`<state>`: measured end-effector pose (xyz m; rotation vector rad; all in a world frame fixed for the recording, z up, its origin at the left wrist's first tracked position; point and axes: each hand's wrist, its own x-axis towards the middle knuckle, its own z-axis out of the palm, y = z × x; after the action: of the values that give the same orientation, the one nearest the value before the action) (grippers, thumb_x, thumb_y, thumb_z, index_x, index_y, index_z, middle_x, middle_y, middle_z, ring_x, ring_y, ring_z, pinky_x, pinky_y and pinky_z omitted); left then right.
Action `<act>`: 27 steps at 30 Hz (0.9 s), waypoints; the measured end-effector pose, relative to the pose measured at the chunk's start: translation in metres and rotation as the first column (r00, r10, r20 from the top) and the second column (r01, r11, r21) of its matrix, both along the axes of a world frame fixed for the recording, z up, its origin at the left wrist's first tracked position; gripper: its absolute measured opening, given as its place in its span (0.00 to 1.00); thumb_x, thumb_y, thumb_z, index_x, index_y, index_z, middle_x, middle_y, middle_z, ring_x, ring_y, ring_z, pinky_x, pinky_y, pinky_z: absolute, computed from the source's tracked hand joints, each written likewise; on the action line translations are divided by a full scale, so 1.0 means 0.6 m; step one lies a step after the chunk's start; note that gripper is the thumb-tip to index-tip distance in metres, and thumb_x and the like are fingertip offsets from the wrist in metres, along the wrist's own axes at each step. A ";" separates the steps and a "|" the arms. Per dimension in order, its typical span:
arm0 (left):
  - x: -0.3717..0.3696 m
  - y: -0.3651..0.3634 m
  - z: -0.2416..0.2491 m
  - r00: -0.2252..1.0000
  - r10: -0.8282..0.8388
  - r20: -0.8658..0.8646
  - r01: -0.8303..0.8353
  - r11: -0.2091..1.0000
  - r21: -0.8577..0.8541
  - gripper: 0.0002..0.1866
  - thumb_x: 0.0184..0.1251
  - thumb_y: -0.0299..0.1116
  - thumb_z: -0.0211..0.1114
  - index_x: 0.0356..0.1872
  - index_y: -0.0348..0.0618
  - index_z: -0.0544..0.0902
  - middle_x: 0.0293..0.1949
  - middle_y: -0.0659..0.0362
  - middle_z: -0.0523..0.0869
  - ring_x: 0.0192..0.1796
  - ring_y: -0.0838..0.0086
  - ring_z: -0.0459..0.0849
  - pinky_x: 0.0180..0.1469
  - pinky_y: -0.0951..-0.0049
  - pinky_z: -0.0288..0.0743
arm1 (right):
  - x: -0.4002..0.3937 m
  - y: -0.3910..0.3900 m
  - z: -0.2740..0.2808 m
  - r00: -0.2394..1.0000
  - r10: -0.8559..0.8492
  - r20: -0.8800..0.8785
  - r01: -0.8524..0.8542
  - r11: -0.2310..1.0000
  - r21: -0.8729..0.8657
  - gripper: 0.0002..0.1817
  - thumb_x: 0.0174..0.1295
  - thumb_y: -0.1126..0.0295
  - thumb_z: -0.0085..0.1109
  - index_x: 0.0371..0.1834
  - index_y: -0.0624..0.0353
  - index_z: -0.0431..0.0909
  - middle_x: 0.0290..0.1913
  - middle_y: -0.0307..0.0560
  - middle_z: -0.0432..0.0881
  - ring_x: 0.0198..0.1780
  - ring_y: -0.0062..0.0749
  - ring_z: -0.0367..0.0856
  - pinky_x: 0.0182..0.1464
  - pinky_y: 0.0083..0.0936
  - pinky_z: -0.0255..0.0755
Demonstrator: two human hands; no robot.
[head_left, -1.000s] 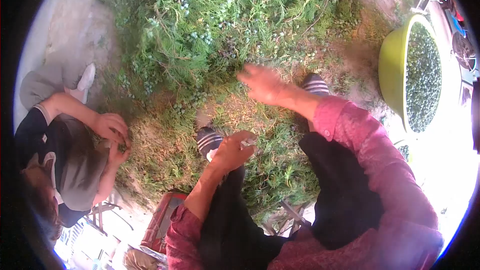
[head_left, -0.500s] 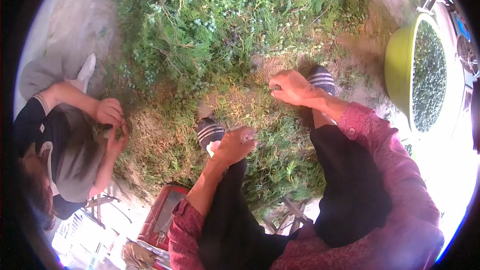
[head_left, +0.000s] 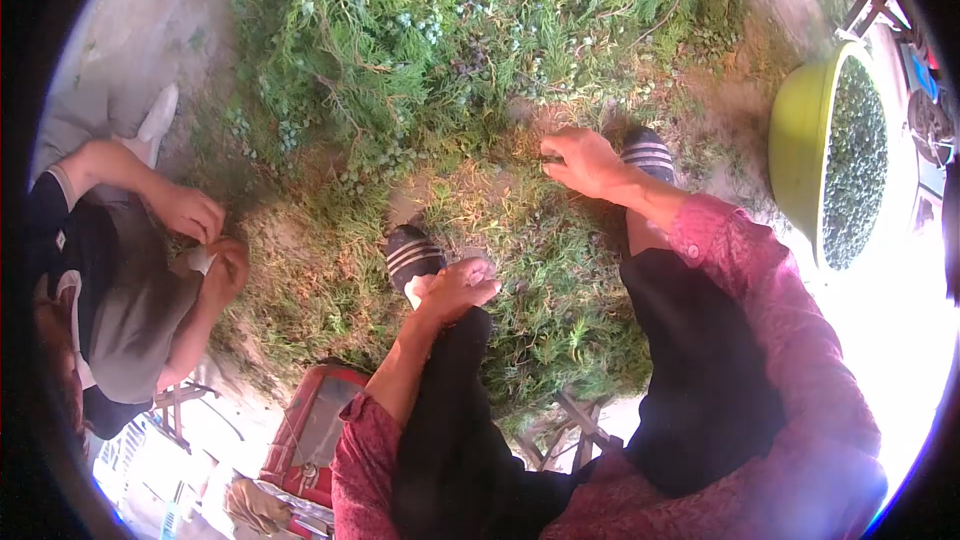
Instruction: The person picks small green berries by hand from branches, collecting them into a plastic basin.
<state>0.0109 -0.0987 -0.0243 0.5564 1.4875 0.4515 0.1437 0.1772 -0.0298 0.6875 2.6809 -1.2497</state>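
Note:
My left hand (head_left: 458, 286) is above my left knee, beside a striped dark shoe (head_left: 413, 256). Its fingers are curled together, and whatever they may hold is too small to name. Further right, my right hand (head_left: 585, 160) is over the littered ground next to the other striped shoe (head_left: 648, 153). Its thumb and fingertips are pinched, with a tiny dark bit at the tips that I cannot make out. Ahead of both hands lies a heap of green conifer branches (head_left: 390, 70) bearing pale bluish berries.
A yellow-green tub (head_left: 800, 135) full of small green berries stands on the right. Another person's hands (head_left: 205, 230) are close together at the left. A red bag (head_left: 318, 430) lies lower left, and crossed stool legs (head_left: 585, 425) show between my knees.
My left hand has shifted slightly left, and my right hand has risen a little in view. The other person's hands have moved left and down. The camera view has shifted slightly.

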 end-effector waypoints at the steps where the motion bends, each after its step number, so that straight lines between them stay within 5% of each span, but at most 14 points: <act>1: -0.001 0.016 0.020 1.000 0.002 0.001 -0.002 1.000 0.001 0.16 0.56 0.38 0.64 0.41 0.37 0.77 0.31 0.59 0.82 0.33 0.79 0.79 0.37 0.76 0.72 | -0.001 -0.003 0.002 1.000 0.002 0.001 -0.002 1.000 0.001 0.08 0.45 0.72 0.57 0.29 0.58 0.72 0.33 0.52 0.77 0.36 0.49 0.77 0.37 0.43 0.72; 4: 0.002 0.048 0.054 0.989 -0.077 -0.125 0.088 0.992 0.088 0.16 0.56 0.36 0.63 0.42 0.36 0.77 0.30 0.60 0.82 0.32 0.80 0.78 0.34 0.77 0.72 | -0.015 -0.014 0.003 0.985 0.088 -0.149 -0.060 0.981 0.187 0.07 0.45 0.71 0.57 0.29 0.58 0.73 0.29 0.52 0.77 0.34 0.48 0.78 0.35 0.42 0.72; 7: 0.005 0.038 0.034 0.996 -0.018 -0.084 0.027 0.994 0.108 0.15 0.57 0.34 0.63 0.42 0.36 0.77 0.29 0.61 0.81 0.31 0.81 0.78 0.33 0.78 0.72 | -0.022 -0.017 -0.002 0.986 0.162 0.037 -0.166 0.959 0.229 0.10 0.44 0.70 0.59 0.31 0.58 0.74 0.30 0.52 0.78 0.32 0.49 0.78 0.35 0.40 0.73; 9: 0.004 0.035 0.027 0.999 0.026 -0.043 -0.021 0.995 0.098 0.13 0.57 0.32 0.62 0.41 0.36 0.77 0.28 0.61 0.81 0.31 0.82 0.77 0.33 0.79 0.72 | -0.019 -0.004 0.005 0.986 0.096 0.137 -0.073 0.983 -0.166 0.12 0.46 0.69 0.61 0.34 0.59 0.74 0.30 0.47 0.79 0.31 0.41 0.79 0.34 0.35 0.74; 10: 0.003 0.038 0.029 0.999 0.029 -0.042 -0.024 0.995 0.099 0.13 0.57 0.32 0.62 0.41 0.36 0.77 0.28 0.61 0.81 0.31 0.82 0.77 0.33 0.79 0.72 | -0.016 0.000 0.011 0.985 0.099 0.138 -0.076 0.983 -0.165 0.12 0.46 0.69 0.61 0.34 0.59 0.74 0.30 0.47 0.79 0.31 0.41 0.79 0.34 0.35 0.74; 11: 0.003 0.043 0.032 0.996 0.073 -0.058 -0.067 0.993 0.095 0.16 0.55 0.37 0.63 0.42 0.37 0.77 0.30 0.59 0.81 0.33 0.77 0.78 0.36 0.75 0.72 | -0.012 0.003 0.019 0.975 -0.019 0.223 0.127 0.868 -0.481 0.12 0.49 0.68 0.61 0.35 0.59 0.74 0.30 0.45 0.79 0.31 0.35 0.79 0.34 0.31 0.74; 12: 0.003 0.054 0.042 0.990 0.116 -0.074 -0.109 0.990 0.092 0.19 0.53 0.41 0.63 0.42 0.38 0.78 0.32 0.56 0.82 0.34 0.72 0.79 0.40 0.71 0.72 | -0.009 0.004 0.029 0.935 -0.098 0.341 0.325 0.620 -0.714 0.12 0.51 0.68 0.62 0.36 0.60 0.74 0.30 0.42 0.79 0.31 0.30 0.79 0.33 0.27 0.74; 13: 0.002 0.073 0.063 0.990 0.120 -0.072 -0.114 0.989 0.091 0.19 0.53 0.41 0.63 0.42 0.38 0.78 0.32 0.56 0.82 0.34 0.72 0.79 0.40 0.71 0.72 | -0.009 0.002 0.042 0.935 -0.094 0.343 0.324 0.621 -0.714 0.12 0.51 0.68 0.62 0.36 0.60 0.74 0.30 0.42 0.79 0.31 0.30 0.79 0.33 0.27 0.74; 15: 0.001 0.113 0.104 0.966 0.257 -0.029 -0.253 0.963 0.093 0.14 0.58 0.31 0.61 0.44 0.35 0.75 0.31 0.62 0.80 0.34 0.82 0.77 0.35 0.79 0.73 | -0.015 -0.012 0.068 0.936 -0.115 0.332 0.350 0.362 -0.864 0.10 0.56 0.67 0.58 0.37 0.61 0.73 0.30 0.36 0.76 0.29 0.19 0.76 0.30 0.19 0.72; 18: 0.011 0.137 0.118 0.910 0.401 0.108 -0.415 0.893 0.176 0.14 0.59 0.30 0.60 0.45 0.35 0.74 0.33 0.61 0.80 0.34 0.82 0.76 0.36 0.79 0.73 | -0.030 -0.038 0.082 0.941 -0.112 0.319 0.336 0.193 -0.922 0.11 0.56 0.69 0.58 0.39 0.62 0.72 0.32 0.38 0.77 0.29 0.21 0.77 0.31 0.17 0.72; 27: 0.017 0.143 0.122 0.830 0.552 0.076 -0.555 0.809 0.193 0.09 0.58 0.28 0.60 0.38 0.34 0.78 0.28 0.61 0.80 0.28 0.83 0.76 0.29 0.82 0.72 | -0.047 -0.038 0.103 0.974 -0.057 0.217 0.224 0.294 -0.929 0.16 0.55 0.66 0.59 0.42 0.65 0.73 0.36 0.45 0.79 0.36 0.28 0.80 0.40 0.24 0.77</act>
<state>0.0213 -0.0129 0.0491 0.2623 1.5881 1.0796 0.1156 0.1545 0.0322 0.7180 1.2328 -2.3346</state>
